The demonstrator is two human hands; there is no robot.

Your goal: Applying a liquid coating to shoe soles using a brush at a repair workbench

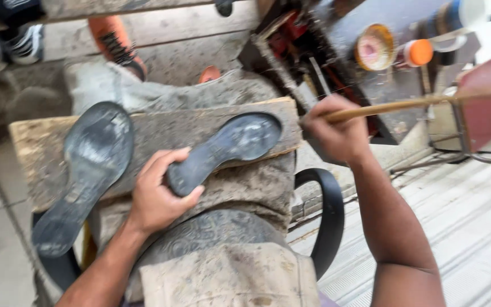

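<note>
From the head camera, your left hand (157, 196) pinched the heel end of the dark shoe sole (223, 150), fingers curled over it, pinning it flat on the worn wooden board (160, 128) across your lap. Your right hand (336, 133), at the board's right end, was closed tight around a long wooden stick (410, 105). A second sole (83, 173) lay to the left, overhanging the near edge. That one could have slid off if the board tipped, and the held sole might have twisted under one-handed pressure.

Matt dark rubber soles (225, 150) lie on a rough, stained wooden board (160, 133).
</note>
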